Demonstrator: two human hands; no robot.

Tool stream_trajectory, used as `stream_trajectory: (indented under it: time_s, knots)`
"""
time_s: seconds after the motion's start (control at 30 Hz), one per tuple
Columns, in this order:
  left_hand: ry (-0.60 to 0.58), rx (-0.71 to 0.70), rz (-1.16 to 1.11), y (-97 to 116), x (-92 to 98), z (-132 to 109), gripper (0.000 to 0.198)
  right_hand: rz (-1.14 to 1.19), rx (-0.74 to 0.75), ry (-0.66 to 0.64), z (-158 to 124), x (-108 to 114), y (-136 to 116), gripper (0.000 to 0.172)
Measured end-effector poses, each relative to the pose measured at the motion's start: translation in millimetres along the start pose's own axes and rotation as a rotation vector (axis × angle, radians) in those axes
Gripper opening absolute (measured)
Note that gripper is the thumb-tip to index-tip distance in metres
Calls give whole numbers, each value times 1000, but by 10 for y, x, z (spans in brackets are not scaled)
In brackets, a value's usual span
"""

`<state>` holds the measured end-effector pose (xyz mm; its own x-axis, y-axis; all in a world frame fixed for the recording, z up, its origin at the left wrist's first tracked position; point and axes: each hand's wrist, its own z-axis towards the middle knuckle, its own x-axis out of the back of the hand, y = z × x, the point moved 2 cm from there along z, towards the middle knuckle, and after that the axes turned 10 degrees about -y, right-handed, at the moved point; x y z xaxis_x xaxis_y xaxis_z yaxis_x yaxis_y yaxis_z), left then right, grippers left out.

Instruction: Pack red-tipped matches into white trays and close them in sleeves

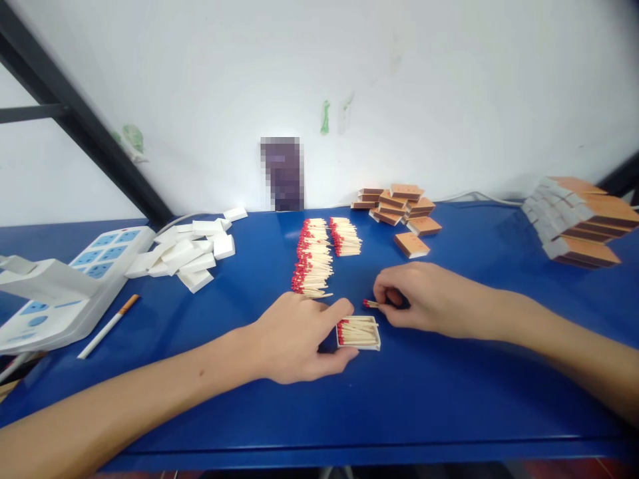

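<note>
My left hand (304, 339) grips a white matchbox tray (372, 345) by its left end, thumb at the near side and a finger at the far side. Red-tipped matches (357, 330) lie inside the tray, heads to the left. To the right of the tray, my right hand (417, 296) pinches a few matches (370, 304) between thumb and fingertips, their red heads pointing left. Just beyond my left hand lies a long pile of loose matches (315, 259). A smaller pile of matches (346, 237) lies right beside it.
White empty trays (192, 249) are heaped at the left, near a power strip (112, 249) and a cigarette (108, 326). Orange matchbox sleeves or boxes (412, 245) are piled at the back, with a larger stack of matchboxes (589, 219) at the right. A white wall (424, 100) bounds the blue table (424, 412).
</note>
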<state>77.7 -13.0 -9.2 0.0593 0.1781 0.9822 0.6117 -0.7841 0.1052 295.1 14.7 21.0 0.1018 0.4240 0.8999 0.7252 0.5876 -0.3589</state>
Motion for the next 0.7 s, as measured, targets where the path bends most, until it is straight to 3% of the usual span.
stream_trajectory:
  time_s: [0.17,0.37,0.47,0.7]
  knots:
    - [-2,1,-12,3,6,6,37,161,104,65,-58,55,-115,8]
    - [3,6,-28,7,6,9,34,141,223,77,14,-188,-306,7]
    - [10,-2,-27,9,5,9,33,129,250,81,35,-250,-306,11]
    - [0,9,-17,12,13,5,34,48,263,139,-8,-145,-219,14]
